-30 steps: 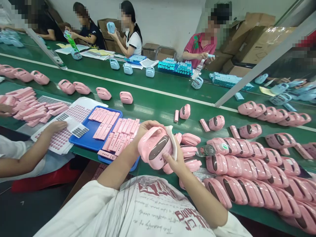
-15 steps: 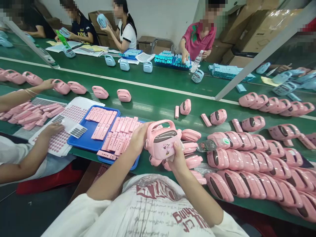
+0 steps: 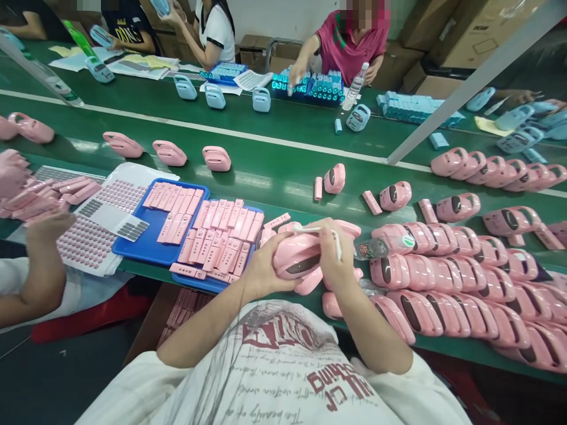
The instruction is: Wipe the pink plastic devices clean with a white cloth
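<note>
My left hand (image 3: 264, 265) is wrapped round the side of a pink plastic casing (image 3: 295, 255) with a dark oval window, tilted with its top towards me. My right hand (image 3: 331, 251) is closed over the casing's right end, holding a slim white thing (image 3: 305, 228), perhaps a folded cloth or a strip; its kind is unclear. It lies along the casing's top edge and shows again beside my fingers. More pink casings lie under and behind my hands, partly hidden.
To the left, blue trays (image 3: 148, 251) hold small pink bars (image 3: 212, 248). Rows of pink casings (image 3: 438, 274) fill the right side, beside a clear bottle (image 3: 372, 248). A co-worker's hand (image 3: 51, 227) is by sticker sheets (image 3: 91, 242). Others sit across the green belt (image 3: 274, 153).
The casing has tipped over, its printed front turned out of sight. My right hand has moved from below it to its upper right end, bringing the white thing onto its top edge.
</note>
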Demonstrator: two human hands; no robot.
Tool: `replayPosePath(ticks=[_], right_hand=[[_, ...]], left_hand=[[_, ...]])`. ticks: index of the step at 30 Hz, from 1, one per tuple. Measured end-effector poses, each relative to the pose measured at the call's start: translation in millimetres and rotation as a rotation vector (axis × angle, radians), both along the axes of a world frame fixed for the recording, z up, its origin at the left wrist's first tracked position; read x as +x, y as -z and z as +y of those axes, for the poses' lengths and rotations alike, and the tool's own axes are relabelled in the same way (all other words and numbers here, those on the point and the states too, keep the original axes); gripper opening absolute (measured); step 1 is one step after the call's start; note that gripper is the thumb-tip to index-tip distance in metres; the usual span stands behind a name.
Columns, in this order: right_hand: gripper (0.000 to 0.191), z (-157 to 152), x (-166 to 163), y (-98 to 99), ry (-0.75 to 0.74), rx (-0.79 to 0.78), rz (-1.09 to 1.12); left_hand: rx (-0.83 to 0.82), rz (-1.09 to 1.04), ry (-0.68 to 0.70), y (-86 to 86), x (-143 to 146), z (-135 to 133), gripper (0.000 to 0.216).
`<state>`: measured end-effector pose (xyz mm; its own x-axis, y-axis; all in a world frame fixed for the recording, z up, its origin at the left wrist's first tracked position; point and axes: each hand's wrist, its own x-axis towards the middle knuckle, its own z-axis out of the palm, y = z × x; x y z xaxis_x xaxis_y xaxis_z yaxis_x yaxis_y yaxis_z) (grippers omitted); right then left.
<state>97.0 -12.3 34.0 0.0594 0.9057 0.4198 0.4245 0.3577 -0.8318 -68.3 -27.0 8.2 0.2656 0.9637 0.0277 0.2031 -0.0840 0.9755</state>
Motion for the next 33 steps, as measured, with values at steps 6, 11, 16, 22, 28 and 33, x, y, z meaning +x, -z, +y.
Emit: replayPosePath(ticks=[6, 11, 16, 22, 28, 33], right_hand=[[0.057, -1, -24, -14.8, -0.163, -0.052, -0.665], [0.058, 19, -3, -8.2, -0.307, -0.233, -0.267], [0.055, 42, 34, 0.6, 0.198, -0.237, 0.508], [0.058, 37, 48, -14.4, 0.217, -0.106, -0.075], [0.064, 23, 13, -20.3, -0.291, -0.198, -0.351], [0.054, 21, 17, -19.7, -0.599, -0.253, -0.191]], left_hand=[[0.233, 0.268, 0.093, 8.5, 5, 6, 0.066], [0.363, 0.287, 0.091, 12.9, -3, 9, 0.065], [0.562, 0.257, 0.089, 22.9, -13, 8, 0.066], [0.881, 0.269, 0.135, 30.0, -20, 12, 0.043], [0.793, 0.307, 0.168, 31.1, -20, 18, 0.032], [0.757, 0.294, 0.050, 39.9, -23, 14, 0.056]])
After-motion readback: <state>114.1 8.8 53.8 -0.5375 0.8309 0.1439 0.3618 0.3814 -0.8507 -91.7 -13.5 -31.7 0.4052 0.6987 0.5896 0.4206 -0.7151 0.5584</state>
